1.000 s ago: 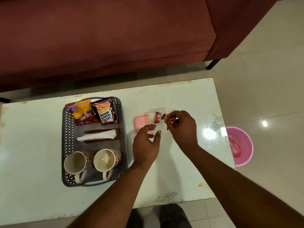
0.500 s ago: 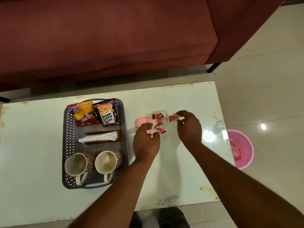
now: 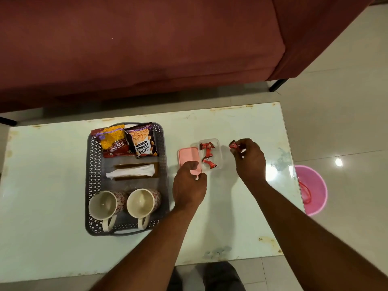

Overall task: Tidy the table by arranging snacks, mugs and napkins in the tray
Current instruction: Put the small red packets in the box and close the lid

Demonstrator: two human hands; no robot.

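Observation:
A grey perforated tray (image 3: 90, 169) on the table holds two snack packets (image 3: 126, 141), a white napkin (image 3: 132, 172) on a brown holder, and two mugs (image 3: 123, 203) at its near end. Right of the tray stands a small clear box (image 3: 218, 151) with several red wrapped candies (image 3: 207, 154) inside, and its pink lid (image 3: 188, 157) lies beside it. My left hand (image 3: 189, 186) rests on the near end of the pink lid, fingers curled on it. My right hand (image 3: 248, 159) pinches one red candy (image 3: 233, 145) just right of the box.
The pale glass-topped table (image 3: 241, 217) ends at the right near a pink bin (image 3: 315, 192) on the tiled floor. A dark red sofa (image 3: 147, 49) runs along the far side. My feet show below the table's near edge.
My right hand has moved right, away from the clear box, with a red candy pinched in it. Several candies now lie in the box. My left hand stayed on the pink lid.

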